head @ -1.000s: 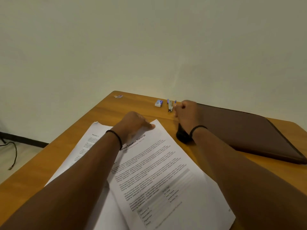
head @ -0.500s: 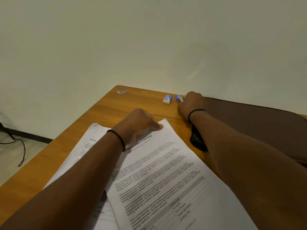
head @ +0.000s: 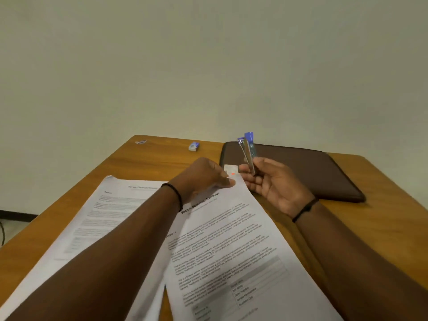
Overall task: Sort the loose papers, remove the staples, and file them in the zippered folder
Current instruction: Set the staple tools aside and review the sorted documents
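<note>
Right hand [head: 275, 181], frame centre-right, palm up, fingers pinching blue staple remover [head: 249, 151] upright. Left hand [head: 203, 177] grips top corner of "Sample Education Transcript" sheet [head: 231, 246]. Brown zippered folder [head: 312, 172] behind at right; small staple box [head: 193, 146] upper centre on table [head: 148, 163].

We see bare forearms, no sleeves; a thin black band circles each wrist, left [head: 174, 195] and right [head: 304, 209].
</note>
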The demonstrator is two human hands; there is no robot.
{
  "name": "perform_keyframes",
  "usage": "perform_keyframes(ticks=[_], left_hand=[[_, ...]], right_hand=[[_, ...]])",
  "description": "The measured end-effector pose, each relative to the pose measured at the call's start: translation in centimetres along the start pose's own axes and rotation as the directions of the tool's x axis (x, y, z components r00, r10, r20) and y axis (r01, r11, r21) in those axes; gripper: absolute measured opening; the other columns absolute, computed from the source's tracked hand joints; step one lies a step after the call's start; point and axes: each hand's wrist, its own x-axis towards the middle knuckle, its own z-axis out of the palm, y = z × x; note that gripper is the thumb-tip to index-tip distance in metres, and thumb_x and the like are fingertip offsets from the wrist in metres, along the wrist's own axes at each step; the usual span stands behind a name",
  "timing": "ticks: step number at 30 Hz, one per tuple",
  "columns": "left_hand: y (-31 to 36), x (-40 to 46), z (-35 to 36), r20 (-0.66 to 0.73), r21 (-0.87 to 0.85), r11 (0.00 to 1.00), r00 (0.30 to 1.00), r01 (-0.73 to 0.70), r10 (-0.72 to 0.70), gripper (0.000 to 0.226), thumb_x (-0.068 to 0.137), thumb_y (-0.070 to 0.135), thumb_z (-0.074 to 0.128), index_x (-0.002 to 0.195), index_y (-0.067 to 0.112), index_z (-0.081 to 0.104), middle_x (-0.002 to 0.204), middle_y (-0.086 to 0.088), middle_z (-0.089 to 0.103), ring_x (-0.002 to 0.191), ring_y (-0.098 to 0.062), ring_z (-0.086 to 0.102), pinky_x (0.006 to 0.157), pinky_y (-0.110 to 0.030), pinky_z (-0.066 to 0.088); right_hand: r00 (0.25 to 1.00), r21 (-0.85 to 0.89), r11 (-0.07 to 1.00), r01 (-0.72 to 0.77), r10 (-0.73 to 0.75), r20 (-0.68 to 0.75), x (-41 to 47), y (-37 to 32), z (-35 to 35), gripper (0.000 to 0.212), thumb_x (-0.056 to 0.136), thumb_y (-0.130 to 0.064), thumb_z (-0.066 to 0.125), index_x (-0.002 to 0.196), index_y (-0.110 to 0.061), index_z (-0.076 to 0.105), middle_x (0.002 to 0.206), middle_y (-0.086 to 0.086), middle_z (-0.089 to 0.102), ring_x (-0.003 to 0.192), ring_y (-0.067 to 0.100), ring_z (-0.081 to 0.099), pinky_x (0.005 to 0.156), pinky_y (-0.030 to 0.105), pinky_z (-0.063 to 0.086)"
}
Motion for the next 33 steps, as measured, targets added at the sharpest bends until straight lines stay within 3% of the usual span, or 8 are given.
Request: perform_keyframes(ticks=[3, 5, 7, 10, 12, 19, 23, 33], left_hand=[[0.1, -1.8, 3.6, 0.080, 0.001, 1.000, 0.997, -0.015, 0.015, 0.027, 0.084, 0.010, 0.078, 0.094, -0.014, 0.070, 0.083, -0.017, 0.069, 0.065, -0.015, 0.060, 0.055, -0.015, 0.049], [0.0, -2.8, 5.9, 0.130, 0.005, 1.000, 0.991, -0.008, 0.007, 0.029, 0.086, 0.009, 0.076, 0.095, -0.018, 0.068, 0.084, -0.023, 0.067, 0.066, -0.017, 0.060, 0.057, -0.018, 0.049], [0.0, -3.3, 7.7, 0.164, -0.011, 1.000, 0.986, 0.001, 0.001, 0.029, 0.087, 0.004, 0.073, 0.097, -0.022, 0.065, 0.086, -0.027, 0.065, 0.061, -0.015, 0.063, 0.055, -0.017, 0.051], [0.5, -3.3, 8.4, 0.159, 0.018, 1.000, 0.987, 0.017, -0.019, 0.021, 0.088, 0.005, 0.073, 0.093, -0.014, 0.070, 0.079, -0.014, 0.069, 0.053, -0.003, 0.064, 0.050, -0.013, 0.048], [1.0, -3.2, 8.3, 0.152, 0.047, 0.999, 0.988, 0.017, -0.024, 0.015, 0.089, 0.008, 0.072, 0.085, -0.006, 0.073, 0.071, -0.006, 0.070, 0.052, -0.002, 0.064, 0.048, -0.012, 0.046], [0.6, -2.3, 7.6, 0.126, -0.040, 0.999, 0.992, 0.006, -0.001, 0.015, 0.089, 0.003, 0.070, 0.096, -0.009, 0.074, 0.073, -0.005, 0.075, 0.059, -0.009, 0.071, 0.051, -0.013, 0.049], [-0.3, -1.5, 8.1, 0.167, -0.130, 0.991, 0.986, 0.026, -0.004, 0.010, 0.088, 0.000, 0.069, 0.087, -0.009, 0.072, 0.090, -0.021, 0.074, 0.081, -0.027, 0.075, 0.072, -0.029, 0.060], [-1.3, -0.6, 8.0, 0.165, -0.146, 0.988, 0.986, 0.055, -0.030, 0.010, 0.086, 0.003, 0.072, 0.076, 0.001, 0.073, 0.078, -0.014, 0.075, 0.075, -0.025, 0.073, 0.069, -0.030, 0.054]], right_hand=[[0.999, 0.066, 0.998, 0.003, -0.001, -0.034, -4.5, -0.5, -3.6, 0.026, 0.102, -0.017, 0.048, 0.124, -0.004, 0.052, 0.093, 0.013, 0.070, 0.092, 0.028, 0.071, 0.084, 0.038, 0.058], [0.995, 0.064, 0.997, -0.047, 0.052, -0.081, -7.0, 0.0, -5.6, 0.032, 0.101, -0.023, 0.051, 0.127, -0.005, 0.054, 0.086, 0.010, 0.067, 0.084, 0.025, 0.069, 0.073, 0.035, 0.059], [0.989, -0.037, 0.996, -0.085, 0.080, -0.126, -8.8, 0.8, -6.9, 0.034, 0.101, -0.031, 0.053, 0.126, -0.008, 0.057, 0.079, 0.006, 0.062, 0.070, 0.019, 0.063, 0.059, 0.029, 0.054], [0.989, -0.186, 0.978, -0.095, 0.071, -0.129, -9.7, 1.6, -7.7, 0.036, 0.101, -0.038, 0.052, 0.124, -0.012, 0.059, 0.074, 0.003, 0.060, 0.061, 0.014, 0.056, 0.051, 0.024, 0.046], [0.991, -0.216, 0.973, -0.078, 0.053, -0.120, -9.9, 1.6, -7.8, 0.035, 0.101, -0.040, 0.050, 0.123, -0.014, 0.060, 0.075, 0.005, 0.063, 0.062, 0.015, 0.057, 0.051, 0.024, 0.047], [0.997, -0.519, 0.855, 0.005, -0.047, -0.068, -8.9, 1.9, -8.1, 0.031, 0.101, -0.032, 0.052, 0.111, -0.007, 0.068, 0.096, 0.016, 0.074, 0.078, 0.025, 0.064, 0.065, 0.028, 0.056], [0.998, -0.524, 0.850, -0.046, 0.018, -0.058, -8.7, 1.7, -8.3, 0.033, 0.102, -0.033, 0.050, 0.111, -0.007, 0.068, 0.091, 0.015, 0.074, 0.071, 0.022, 0.065, 0.063, 0.026, 0.056], [0.999, -0.573, 0.819, -0.034, 0.030, -0.016, -8.1, 1.9, -8.0, 0.032, 0.100, -0.032, 0.052, 0.105, -0.007, 0.070, 0.085, 0.012, 0.073, 0.065, 0.016, 0.062, 0.060, 0.024, 0.053]])
